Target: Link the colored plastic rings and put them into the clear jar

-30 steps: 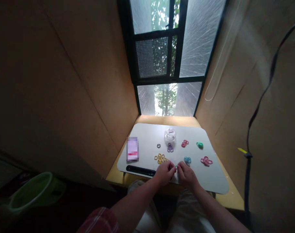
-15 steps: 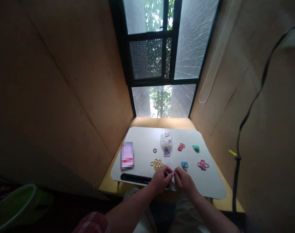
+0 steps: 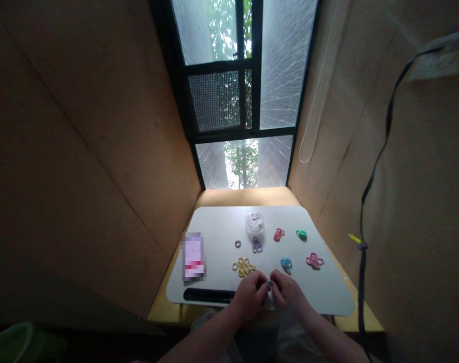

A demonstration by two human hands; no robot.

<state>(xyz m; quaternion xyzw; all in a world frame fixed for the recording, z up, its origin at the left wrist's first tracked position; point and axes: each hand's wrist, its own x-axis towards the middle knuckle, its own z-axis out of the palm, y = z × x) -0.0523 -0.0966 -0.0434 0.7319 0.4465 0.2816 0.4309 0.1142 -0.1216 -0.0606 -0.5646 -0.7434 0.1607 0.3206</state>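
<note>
My left hand [image 3: 252, 292] and my right hand [image 3: 287, 291] meet over the front edge of the white table [image 3: 214, 224]. Their thumbs and fingertips pinch a tiny greenish hair tie [image 3: 269, 283] between them, mostly covered by the fingers. Just beyond my left hand lies a loose group of yellow hair ties [image 3: 243, 267]. Blue hair ties [image 3: 285, 263] are bunched beyond my right hand, with pink ones [image 3: 314, 260] farther right. Behind these sit purple ties [image 3: 257, 245], red ties [image 3: 278, 235], a green bunch [image 3: 301, 235] and a single grey ring [image 3: 238, 244].
A clear plastic container [image 3: 255, 225] stands at the back middle. On the left are a blurred-out phone-shaped object [image 3: 193, 256] and a long black object [image 3: 206, 295] along the front edge. A black cable [image 3: 373, 176] hangs at the right, and a green tub [image 3: 21, 343] is at lower left.
The camera has tilted up slightly, so the table sits lower in view. Both hands stay together, fingertips still pinching the small greenish tie. The groups on the table look unchanged.
</note>
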